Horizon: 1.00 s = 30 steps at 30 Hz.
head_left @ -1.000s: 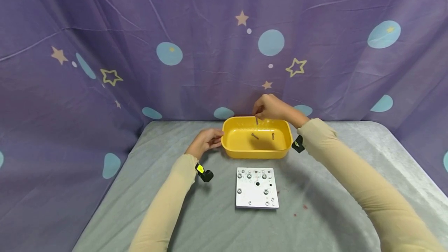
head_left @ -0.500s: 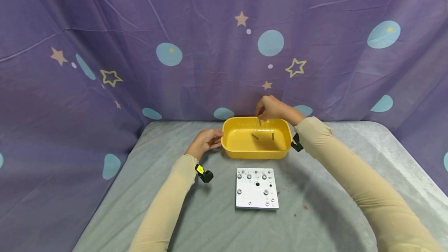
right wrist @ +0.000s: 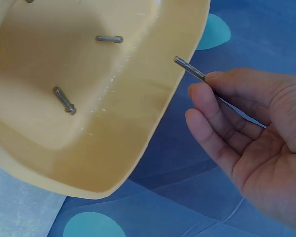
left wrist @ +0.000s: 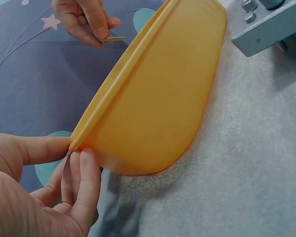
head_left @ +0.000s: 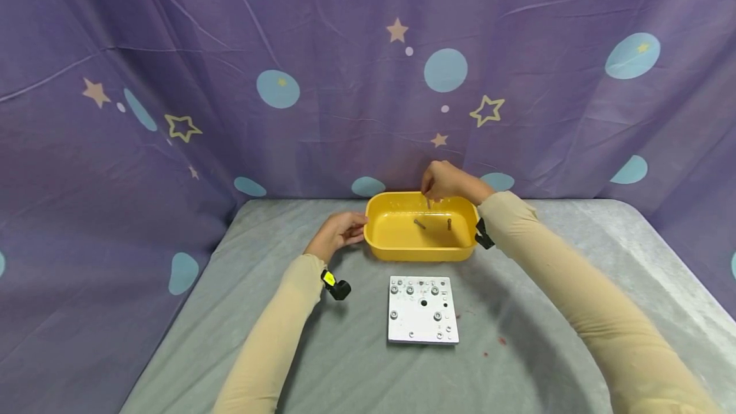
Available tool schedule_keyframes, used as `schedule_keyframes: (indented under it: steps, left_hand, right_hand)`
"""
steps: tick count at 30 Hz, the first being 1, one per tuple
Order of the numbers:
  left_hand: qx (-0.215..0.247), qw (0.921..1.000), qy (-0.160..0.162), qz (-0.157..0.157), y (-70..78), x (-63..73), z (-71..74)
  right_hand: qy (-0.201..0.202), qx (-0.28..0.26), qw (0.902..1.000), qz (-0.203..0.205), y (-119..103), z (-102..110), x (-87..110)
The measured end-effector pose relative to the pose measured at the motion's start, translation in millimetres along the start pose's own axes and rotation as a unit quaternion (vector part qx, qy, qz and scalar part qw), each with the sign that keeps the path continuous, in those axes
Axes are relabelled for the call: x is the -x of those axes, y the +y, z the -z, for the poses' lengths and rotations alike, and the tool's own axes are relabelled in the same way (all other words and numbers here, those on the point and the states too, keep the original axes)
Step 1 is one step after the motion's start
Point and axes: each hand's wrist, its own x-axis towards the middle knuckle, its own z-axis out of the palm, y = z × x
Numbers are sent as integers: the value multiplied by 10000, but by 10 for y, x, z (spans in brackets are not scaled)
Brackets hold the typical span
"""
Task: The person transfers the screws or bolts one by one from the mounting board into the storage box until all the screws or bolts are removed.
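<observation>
My left hand [head_left: 338, 233] pinches the left end of a yellow plastic tub [head_left: 420, 253], thumb on one side of the rim and fingers on the other. Between the thumb and fingers of my right hand [head_left: 448, 181] is a metal screw [right wrist: 189, 68], its threaded end pointing out over the tub's back rim in the right wrist view. That screw's head is hidden in the grip. Inside the tub lie a screw [right wrist: 64, 100] and another screw [right wrist: 109, 39], both with round heads. A bit of a dark metal piece [right wrist: 29, 1] shows at that view's top edge.
In front of the tub, a square silver metal plate [head_left: 414, 323] with holes and several socket-head screws set in it lies on the grey cloth-covered table [head_left: 345, 363]. A purple patterned curtain [head_left: 345, 145] hangs close behind the tub.
My right hand has moved slightly right and down with the screw, lower over the back of the tub. The left hand and the tub have stayed put.
</observation>
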Motion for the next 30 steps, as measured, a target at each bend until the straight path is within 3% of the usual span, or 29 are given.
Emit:
schedule_keyframes:
  steps: [30]
  left_hand:
    - [64, 9999, -96, -36, -14, -11, -1]
  right_hand:
    - [-688, 76, 9939, -859, 139, -171, -120]
